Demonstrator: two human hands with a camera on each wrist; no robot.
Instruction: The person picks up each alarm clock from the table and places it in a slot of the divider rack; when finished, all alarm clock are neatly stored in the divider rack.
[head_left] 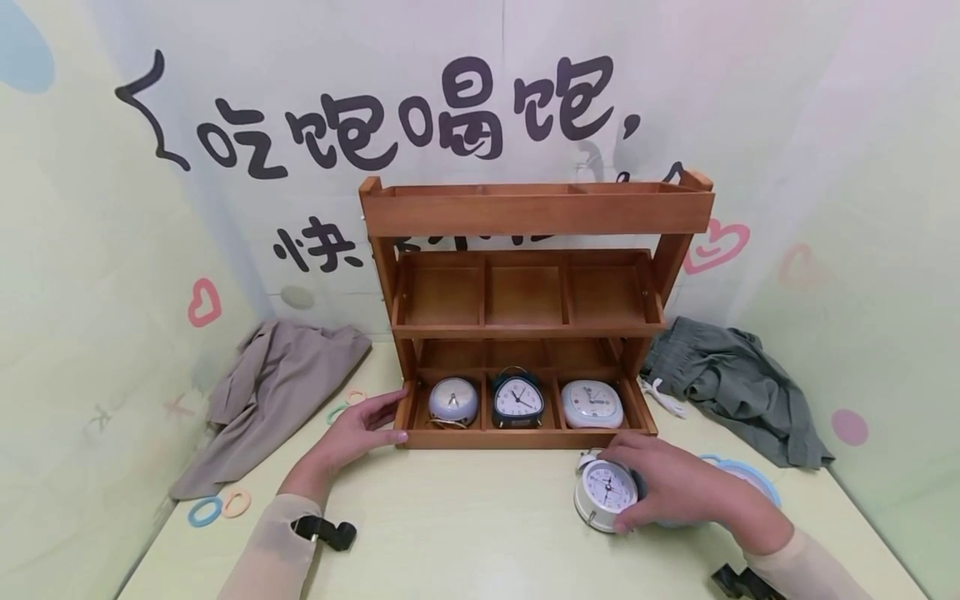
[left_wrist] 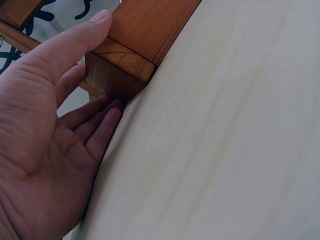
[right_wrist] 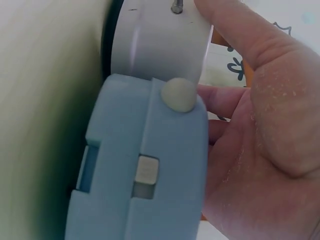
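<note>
Near the front right corner of the brown wooden three-tier shelf [head_left: 525, 440], a round white bell-topped alarm clock [head_left: 606, 487] is held by the right grip [head_left: 663, 479]; its casing is clasped between curled fingers and thumb, its dial is tilted up toward the head camera, and whether its base is touching the pale yellow desk [head_left: 465, 525] cannot be told; under the right wrist, just beside the white clock, a light-blue plastic clock-like casing [right_wrist: 175, 135] with a cream button and slider is partly covered. By the left grip [head_left: 360, 429], the front left corner of the shelf is touched, the thumb being laid at the front and the fingers at the side, spread apart. Across the bottom tier, one clock is held in each compartment: a round lavender clock [head_left: 453, 404] on the left; a dark teal rounded-triangular clock [head_left: 517, 400] in the middle; a pale-blue rounded-square clock [head_left: 592, 404] on the right. Behind the left forearm, a taupe cloth [head_left: 277, 392] is draped; beside the shelf's right end, a dark grey-green cloth [head_left: 738, 392] is heaped.
</note>
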